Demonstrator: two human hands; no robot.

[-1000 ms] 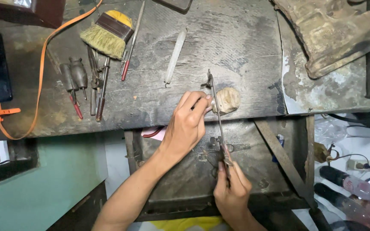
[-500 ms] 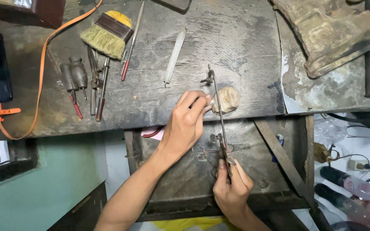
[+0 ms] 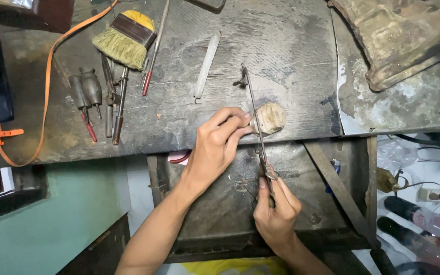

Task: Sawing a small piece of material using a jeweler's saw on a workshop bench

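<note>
Mid-cut: right hand [image 3: 276,211] closed on the saw [image 3: 256,133] handle, blade running up past the peg [image 3: 270,118] at the bench [image 3: 291,61] edge, left hand [image 3: 219,145] pinching a small workpiece, too small to identify, against the peg; next stroke needs steady pressure.

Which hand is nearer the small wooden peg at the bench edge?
Left. The left hand has its fingertips right beside the wooden peg, holding something small against it. The right hand is lower, over the drawer, gripping the saw frame handle.
</note>
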